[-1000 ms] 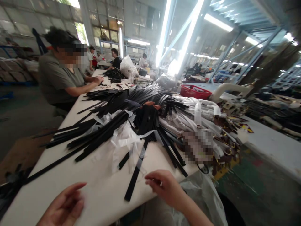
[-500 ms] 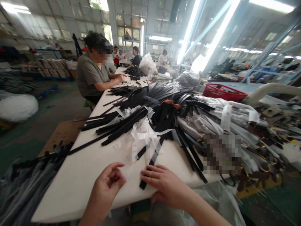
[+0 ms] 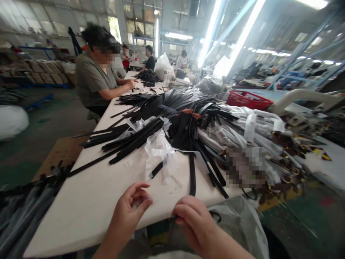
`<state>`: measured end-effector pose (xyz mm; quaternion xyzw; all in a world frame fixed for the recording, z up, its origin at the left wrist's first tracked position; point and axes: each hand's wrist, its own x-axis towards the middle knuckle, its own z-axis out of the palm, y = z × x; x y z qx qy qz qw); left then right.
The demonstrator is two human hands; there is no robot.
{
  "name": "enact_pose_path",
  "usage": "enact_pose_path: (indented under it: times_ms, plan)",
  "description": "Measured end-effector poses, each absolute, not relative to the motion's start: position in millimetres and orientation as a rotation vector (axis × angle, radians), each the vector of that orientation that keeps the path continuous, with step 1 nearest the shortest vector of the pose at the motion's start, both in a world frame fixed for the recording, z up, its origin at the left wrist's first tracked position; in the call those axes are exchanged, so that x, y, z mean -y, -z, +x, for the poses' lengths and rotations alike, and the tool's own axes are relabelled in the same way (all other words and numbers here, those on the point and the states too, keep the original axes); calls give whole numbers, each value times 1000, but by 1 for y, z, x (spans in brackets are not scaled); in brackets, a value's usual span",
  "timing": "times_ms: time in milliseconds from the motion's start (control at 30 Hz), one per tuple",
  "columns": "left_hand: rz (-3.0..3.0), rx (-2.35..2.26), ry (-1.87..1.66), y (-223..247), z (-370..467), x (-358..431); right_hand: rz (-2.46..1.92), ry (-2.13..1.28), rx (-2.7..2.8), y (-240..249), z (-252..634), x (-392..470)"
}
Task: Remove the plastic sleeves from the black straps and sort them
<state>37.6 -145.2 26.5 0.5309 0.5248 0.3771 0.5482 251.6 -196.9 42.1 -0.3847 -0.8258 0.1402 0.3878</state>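
My left hand (image 3: 133, 203) is raised over the near table edge, fingers curled and thumb close to the index finger. A pale, clear scrap seems to lie in its fingers, too small to name. My right hand (image 3: 192, 219) is closed at the table edge, thumb and fingers pressed together. A black strap (image 3: 192, 176) runs down the tabletop to its knuckles, and a dark bit shows at the fingertips. The strap's near end is hidden by the hand. Ahead of both hands lies crumpled clear plastic film (image 3: 161, 149), with a short black strap end (image 3: 156, 169) under its edge.
A big heap of black straps (image 3: 172, 104) covers the white table (image 3: 88, 194). White-wrapped straps (image 3: 250, 126) with brass rings lie to the right, near a red basket (image 3: 249, 99). A co-worker (image 3: 94, 75) is at the table's left side. More straps (image 3: 32, 212) hang low at left.
My right hand went from lying flat on the black strap to a closed grip nearer the table edge. The strap swung from slanting to nearly straight. My left hand stays curled; the view shifted slightly.
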Motion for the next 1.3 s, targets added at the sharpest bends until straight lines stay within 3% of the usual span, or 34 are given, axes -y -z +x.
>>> enact_pose_path:
  times_ms: [200,333,500,1300]
  plan:
    - [1337,-1259,-882,-25,45,137,-1257,-438,2385,-57,242,192]
    - [1354,-1264,-876,-23,45,137,-1342,-621,2192,-53,246,190]
    - [1321,-1279,-876,-20,44,137,-1471,-590,1958,-47,250,189]
    - [1124,-1151,-837,-29,52,149,-1449,-559,2019,-41,238,192]
